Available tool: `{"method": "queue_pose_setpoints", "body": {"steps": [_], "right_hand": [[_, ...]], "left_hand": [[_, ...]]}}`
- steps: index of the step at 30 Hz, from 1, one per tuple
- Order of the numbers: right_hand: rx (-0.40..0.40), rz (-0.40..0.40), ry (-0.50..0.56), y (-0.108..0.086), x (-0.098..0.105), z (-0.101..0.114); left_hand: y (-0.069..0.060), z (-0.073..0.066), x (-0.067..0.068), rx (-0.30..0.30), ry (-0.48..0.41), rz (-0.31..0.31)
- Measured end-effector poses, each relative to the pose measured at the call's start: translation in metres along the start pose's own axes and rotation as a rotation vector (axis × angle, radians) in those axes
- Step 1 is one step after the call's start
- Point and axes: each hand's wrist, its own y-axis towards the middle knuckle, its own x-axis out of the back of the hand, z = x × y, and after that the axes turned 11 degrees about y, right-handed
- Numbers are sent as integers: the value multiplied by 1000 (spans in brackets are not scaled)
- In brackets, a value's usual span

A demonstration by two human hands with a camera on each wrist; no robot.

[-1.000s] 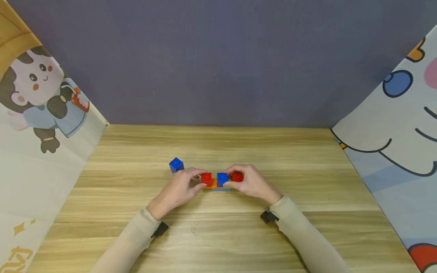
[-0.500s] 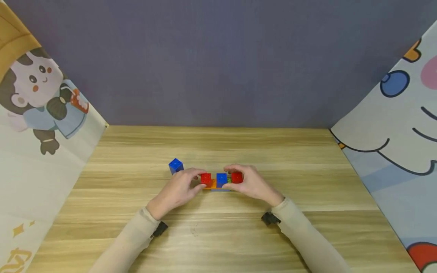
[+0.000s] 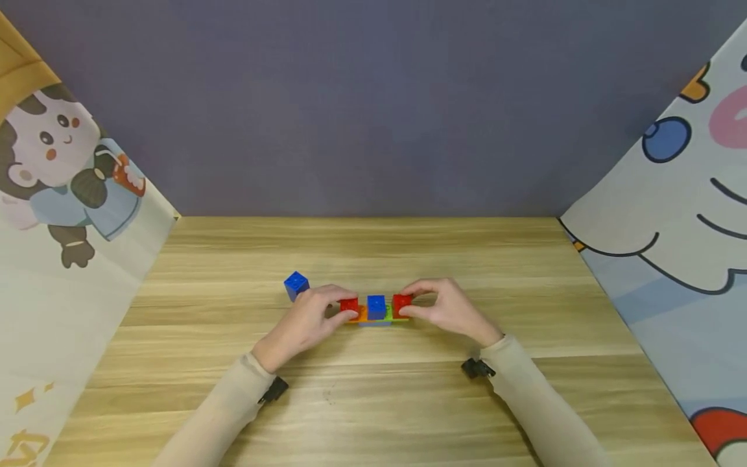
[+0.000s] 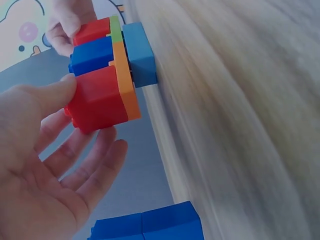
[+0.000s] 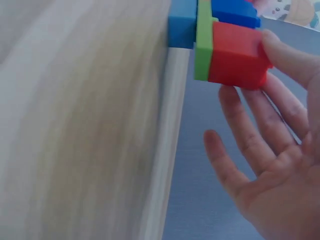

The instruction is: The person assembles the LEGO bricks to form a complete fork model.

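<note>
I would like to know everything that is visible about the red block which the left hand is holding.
The red block is box-shaped, with smooth sides that look like plastic and round studs on its top. It sits upright on the outer end of an orange plate, which overhangs the light blue block below. A gap separates it from the dark blue block beside it. The left hand pinches it between thumb and fingers, hiding part of it.
</note>
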Motion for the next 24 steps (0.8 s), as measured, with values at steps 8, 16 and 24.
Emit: {"method": "queue_pose_setpoints", "body": {"steps": [8, 16, 24], "right_hand": [[46, -41, 23, 0, -8, -6], [55, -60, 40, -1, -11, -9], [52, -65, 41, -2, -11, -10]], "left_hand": [[0, -4, 1, -2, 33, 2], [-1, -3, -2, 22, 15, -6], [-3, -2, -4, 21, -3, -30]]}}
